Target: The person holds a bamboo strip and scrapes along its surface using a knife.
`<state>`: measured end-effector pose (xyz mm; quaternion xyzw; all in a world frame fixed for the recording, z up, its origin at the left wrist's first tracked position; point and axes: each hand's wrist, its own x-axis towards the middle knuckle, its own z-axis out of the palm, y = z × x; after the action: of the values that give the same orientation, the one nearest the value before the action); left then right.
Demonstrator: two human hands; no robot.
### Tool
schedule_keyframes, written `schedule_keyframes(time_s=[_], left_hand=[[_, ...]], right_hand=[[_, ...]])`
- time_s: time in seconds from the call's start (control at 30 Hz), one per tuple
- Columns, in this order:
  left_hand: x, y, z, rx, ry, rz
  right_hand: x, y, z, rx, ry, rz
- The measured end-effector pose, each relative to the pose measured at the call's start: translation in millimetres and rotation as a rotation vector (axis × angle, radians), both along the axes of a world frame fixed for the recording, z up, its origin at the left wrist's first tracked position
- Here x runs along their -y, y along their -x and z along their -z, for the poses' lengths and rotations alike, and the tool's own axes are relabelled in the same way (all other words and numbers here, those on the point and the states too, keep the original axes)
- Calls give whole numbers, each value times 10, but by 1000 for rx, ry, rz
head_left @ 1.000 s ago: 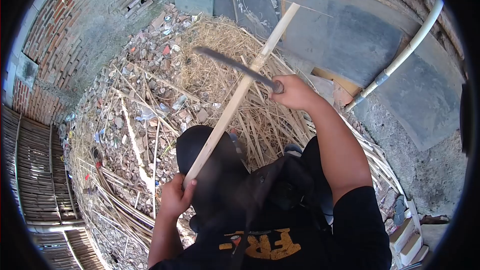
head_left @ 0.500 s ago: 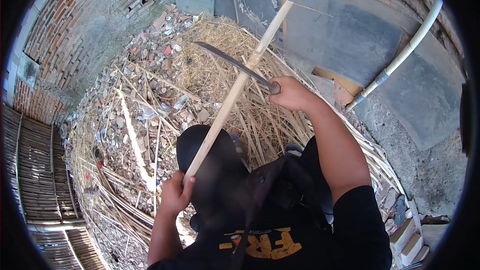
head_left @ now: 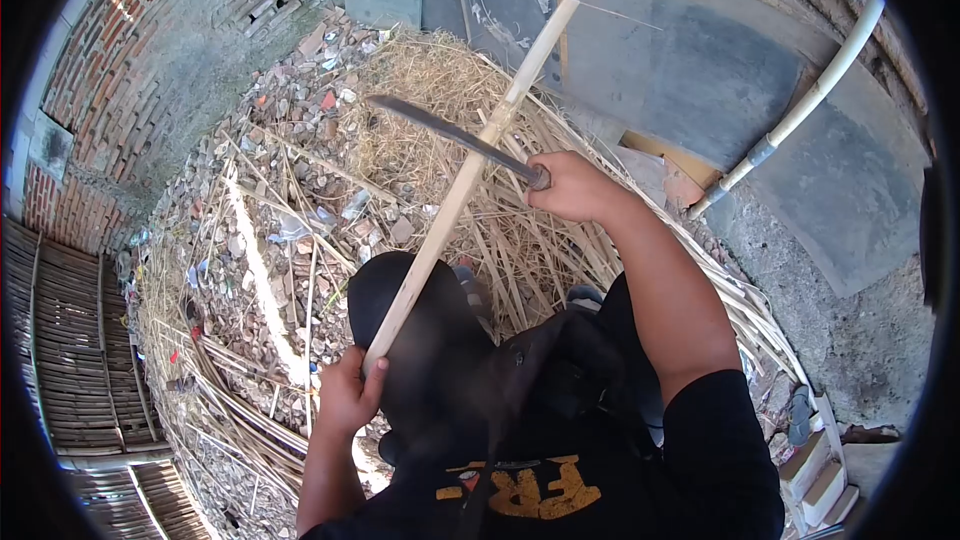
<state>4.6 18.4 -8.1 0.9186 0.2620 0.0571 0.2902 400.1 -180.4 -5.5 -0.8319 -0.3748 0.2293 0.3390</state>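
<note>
Step in hand, we'd judge: trimming/shaving the pale strip [head_left: 448, 215], prob. bamboo, w/ the long knife [head_left: 430, 122]. Our L hand [head_left: 347, 398] has its fingers wrapped round the strip's near end, thumb along it. Our R hand [head_left: 570, 188] has its fingers curled tight round the knife's handle, so neither grip is loose.

The strip runs diag. from our L hand, up past the dark-clothed knee [head_left: 415, 315], to a far end seen in front of the grey boards [head_left: 680, 90]; can't tell if it's touching knee or boards. The blade crosses it a bit beyond the halfway pt., tip out to the left over the straw [head_left: 420, 80]. Whether the edge bites or just lies against the wood, we can't tell. Other thin strips [head_left: 530, 260] lie heaped on the ground under the work, w/ rubble [head_left: 225, 270] off to the left.

Next move, in our view, calls for a firm L hold so the strip doesn't twist, the blade kept at a low angle, & light, even pressure along the grain. Main risk, we think: too steep & it digs in; also keep L fingers & knee out of the blade's path.
</note>
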Motion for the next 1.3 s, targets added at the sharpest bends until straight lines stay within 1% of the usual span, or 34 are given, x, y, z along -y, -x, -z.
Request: schedule_keyframes(time_s=[0.03,0.13,0.17,0.27,0.33,0.43,0.47,0.53,0.63,0.73,0.77,0.87,0.9,1.0,1.03,1.13,1.23,1.3], left_hand=[[2,-13,6,13,-7,1],[-48,-30,50,26,21,32],[-75,-30,58,26,34,43],[-90,-47,3,-21,144,39],[-69,-62,3,0,133,27],[-115,-30,-16,-34,53,55],[-122,-22,18,-2,49,47],[-96,-19,96,60,51,35],[-2,-43,-14,-64,6,-3],[96,-39,-104,-121,-237,-6],[103,-29,-102,-131,-259,-11],[128,12,-96,-148,-284,-27],[135,3,-99,-139,-270,-32],[133,-25,-137,-135,-248,-29],[138,-28,-136,-142,-238,-24],[78,-17,-17,-42,-246,15],[48,-49,-10,-45,-206,29],[24,-45,65,-10,-202,19]], right_hand=[[-24,64,-1,98,1,-73],[-47,338,-219,371,241,-303],[-38,344,-212,413,238,-340],[12,-96,100,-118,73,-77],[62,-479,403,-18,-122,311],[160,-565,391,-182,-168,470],[164,-570,392,-134,-158,428],[188,-351,48,-38,-129,348],[218,-66,-205,108,58,9],[199,130,-236,305,253,-244],[182,122,-206,283,261,-250],[130,-235,151,-13,152,-57],[92,-275,191,47,50,106],[119,-327,233,14,64,164],[116,-257,160,74,55,108],[83,53,-42,172,138,-144],[21,341,-92,346,153,-275],[-18,248,-64,262,174,-274]])
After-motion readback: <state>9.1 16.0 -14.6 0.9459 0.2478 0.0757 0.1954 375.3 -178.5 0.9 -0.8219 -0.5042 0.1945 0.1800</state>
